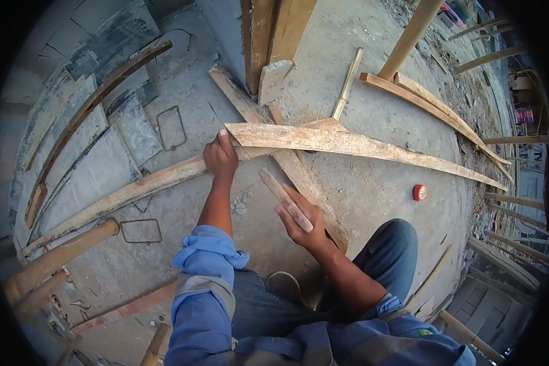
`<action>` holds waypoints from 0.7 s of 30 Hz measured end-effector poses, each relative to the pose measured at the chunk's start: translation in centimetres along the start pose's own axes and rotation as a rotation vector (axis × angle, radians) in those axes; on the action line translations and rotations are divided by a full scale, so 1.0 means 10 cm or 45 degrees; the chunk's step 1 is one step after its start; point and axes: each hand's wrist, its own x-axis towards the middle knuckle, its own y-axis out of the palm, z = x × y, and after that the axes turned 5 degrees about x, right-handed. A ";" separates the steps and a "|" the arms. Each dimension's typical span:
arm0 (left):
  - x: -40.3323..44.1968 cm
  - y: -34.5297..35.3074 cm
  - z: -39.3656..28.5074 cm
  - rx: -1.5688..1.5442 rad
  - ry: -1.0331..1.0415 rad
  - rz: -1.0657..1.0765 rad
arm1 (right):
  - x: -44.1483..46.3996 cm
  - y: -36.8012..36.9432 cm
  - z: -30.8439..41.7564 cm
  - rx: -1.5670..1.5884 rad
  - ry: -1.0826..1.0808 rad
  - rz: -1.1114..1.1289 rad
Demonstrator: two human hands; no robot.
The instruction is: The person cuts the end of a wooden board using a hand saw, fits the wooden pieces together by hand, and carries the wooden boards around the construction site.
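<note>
At the far left, a dark brown, narrow wooden plank lies slantwise over flat grey slabs. Just right of the slabs is a thin rectangular loop of bent wire on the dusty grey concrete floor. Lower down, a thick round wooden pole reaches in from the left edge, its end near a second rectangular wire loop. A long, pale squared timber runs from the lower left up to the left hand.

The left hand closes on the left end of a long, pale, flat wooden board, its thumb laid on top and the other fingers bent, their tips hidden. The board extends to the right, across a rough, dust-marked diagonal timber.

A handsaw with a worn wooden handle slants up to the left, its thin blade, seen nearly edge-on, at the board's angled end. The right hand has its fingers wrapped around the handle, below the board.

Farther right, a round red tape measure rests on the floor, below the board. Above the board's right half, two long wooden strips lie close together.
</note>
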 end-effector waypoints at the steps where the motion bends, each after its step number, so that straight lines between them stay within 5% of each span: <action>1: -0.02 0.01 -0.01 -0.029 -0.022 0.002 | -0.39 -0.26 0.16 -0.058 0.016 0.012; 4: -0.06 -0.02 0.03 0.033 -0.059 0.030 | -0.42 -0.28 0.20 -0.062 0.083 0.041; 9: 0.03 0.05 0.05 0.094 -0.009 0.025 | 0.88 0.62 -0.25 0.165 -0.086 -0.034; 17: 0.01 0.03 0.01 0.055 -0.056 -0.021 | -0.58 -0.41 0.20 -0.023 0.162 -0.027; 21: 0.05 0.14 0.12 0.249 0.197 -0.117 | 0.49 0.43 -0.48 -0.076 -0.251 -0.007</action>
